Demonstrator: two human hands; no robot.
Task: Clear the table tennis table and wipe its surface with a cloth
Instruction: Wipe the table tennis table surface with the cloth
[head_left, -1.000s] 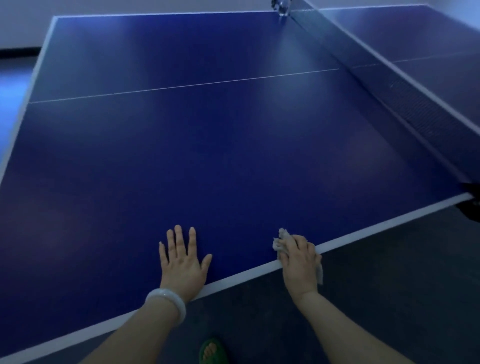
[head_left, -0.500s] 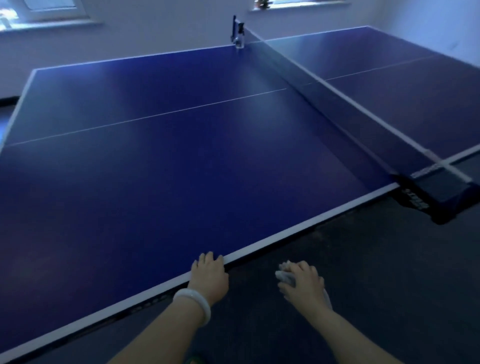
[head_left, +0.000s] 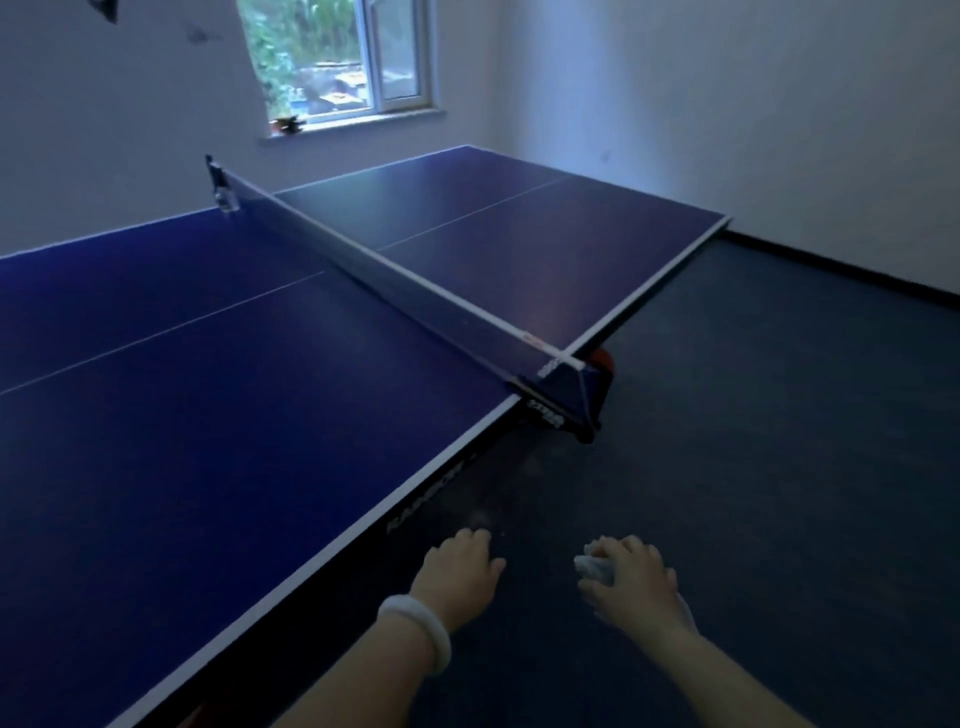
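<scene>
Right hand (head_left: 631, 577) clutching cloth (head_left: 592, 565) off-table, left hand (head_left: 457, 574) loosely curled, empty

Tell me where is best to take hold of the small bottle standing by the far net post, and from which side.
Probably around the body of the small bottle, coming from the near-left half of the table. It seems to stand upright right against the net and far post, so that side looks blocked. The left hand is free; the right hand holds the cloth.

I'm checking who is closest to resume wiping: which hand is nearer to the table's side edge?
Left. The left hand hangs just beside the table edge; the right hand, holding the cloth, is farther out over the floor.
</scene>
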